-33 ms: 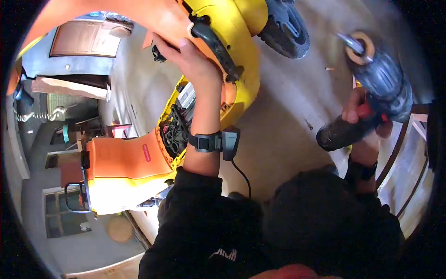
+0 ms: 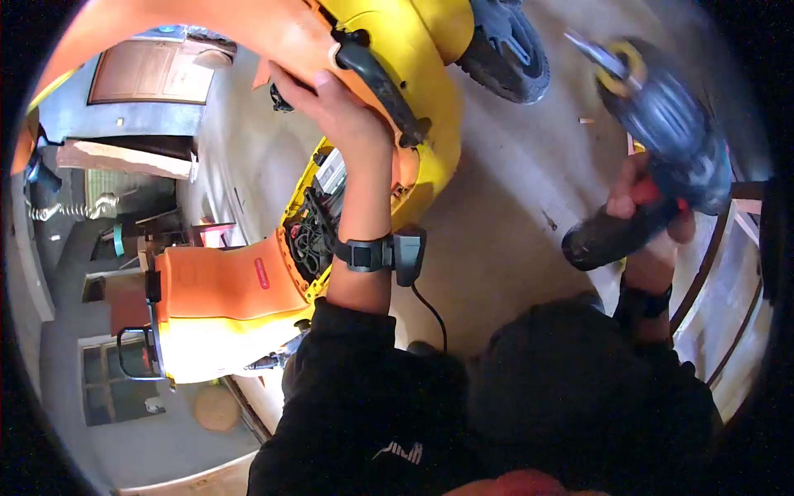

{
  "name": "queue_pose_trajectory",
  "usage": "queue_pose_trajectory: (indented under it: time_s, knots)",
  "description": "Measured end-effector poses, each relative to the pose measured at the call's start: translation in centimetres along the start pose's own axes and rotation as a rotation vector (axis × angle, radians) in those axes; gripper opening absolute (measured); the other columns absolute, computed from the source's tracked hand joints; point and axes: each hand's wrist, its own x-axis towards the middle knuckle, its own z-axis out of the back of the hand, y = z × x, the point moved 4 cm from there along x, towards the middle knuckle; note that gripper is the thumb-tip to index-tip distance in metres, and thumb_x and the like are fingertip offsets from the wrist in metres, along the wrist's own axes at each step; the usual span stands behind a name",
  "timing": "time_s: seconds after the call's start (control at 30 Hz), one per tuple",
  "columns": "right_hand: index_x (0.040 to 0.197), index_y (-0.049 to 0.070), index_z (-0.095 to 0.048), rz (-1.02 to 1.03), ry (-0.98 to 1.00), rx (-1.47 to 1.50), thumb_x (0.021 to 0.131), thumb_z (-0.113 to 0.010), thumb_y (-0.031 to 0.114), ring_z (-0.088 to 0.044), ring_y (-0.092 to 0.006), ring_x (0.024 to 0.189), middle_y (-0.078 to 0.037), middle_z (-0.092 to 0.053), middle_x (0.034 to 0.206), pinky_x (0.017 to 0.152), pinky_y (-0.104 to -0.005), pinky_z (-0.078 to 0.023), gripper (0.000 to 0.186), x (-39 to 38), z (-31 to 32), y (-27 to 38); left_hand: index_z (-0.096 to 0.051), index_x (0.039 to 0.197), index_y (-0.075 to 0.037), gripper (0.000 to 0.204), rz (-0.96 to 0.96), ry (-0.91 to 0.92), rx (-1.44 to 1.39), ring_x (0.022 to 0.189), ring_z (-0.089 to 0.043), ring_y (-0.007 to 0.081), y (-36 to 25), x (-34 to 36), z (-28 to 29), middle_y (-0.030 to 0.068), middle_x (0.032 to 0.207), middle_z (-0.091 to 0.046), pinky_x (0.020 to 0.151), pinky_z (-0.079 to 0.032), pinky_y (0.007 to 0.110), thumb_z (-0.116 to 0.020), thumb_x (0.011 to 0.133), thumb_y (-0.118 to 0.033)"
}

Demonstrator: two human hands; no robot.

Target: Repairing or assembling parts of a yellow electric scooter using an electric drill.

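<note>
My left hand (image 2: 347,124) grips an orange panel (image 2: 215,18) beside a black curved handle (image 2: 372,78) on the yellow scooter body (image 2: 434,157); some fingers are hidden. A strapped device with a cable sits on that wrist. My right hand (image 2: 637,194) is closed round the grip of a dark power drill (image 2: 666,116) with a red trigger area, its metal bit pointing up and left. Below the orange panel, an open compartment (image 2: 318,202) shows dark cables and parts, next to an orange seat (image 2: 223,277).
A black scooter wheel (image 2: 504,58) stands on the floor (image 2: 546,140) at the top. Dark curved rails (image 2: 703,273) are at the right. A wooden door (image 2: 132,70), a coiled hose (image 2: 74,207), a window (image 2: 120,380) and a round stool (image 2: 215,409) show at the left.
The drill in my right hand has shifted slightly up and to the left, its bit tilting further left. My left hand has barely moved.
</note>
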Motion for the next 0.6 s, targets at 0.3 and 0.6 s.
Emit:
queue_pose_trajectory:
  time_s: [0.3, 0.6]
  knots:
    - [0.124, 0.000, -0.050, -0.015, -0.532, -0.098, 0.087, -0.060, 0.059, -0.052, -0.0165, 0.057, -0.005, -0.058, 0.088, 0.053, -0.0309, -0.042, 0.071, -0.7, -0.9, -1.6, -0.014, 0.152, 0.003, 0.083, 0.007, 0.000, 0.053, 0.139, -0.031, 0.0286, -0.7, 0.2, -0.3, 0.0191, 0.152, -0.025, 0.116, -0.025, 0.039, -0.050, 0.094, -0.044]
    - [0.130, 0.003, -0.049, 0.062, -0.395, -0.130, 0.081, -0.074, 0.031, -0.063, -0.0209, 0.067, -0.016, -0.065, 0.097, 0.061, -0.0327, -0.053, 0.062, 3.2, -4.8, -1.3, -0.015, 0.152, 0.006, 0.091, -0.029, 0.033, 0.196, 0.137, -0.034, 0.0297, -0.8, 0.5, 0.1, 0.0217, 0.151, -0.028, 0.114, -0.027, 0.041, -0.053, 0.090, -0.050]
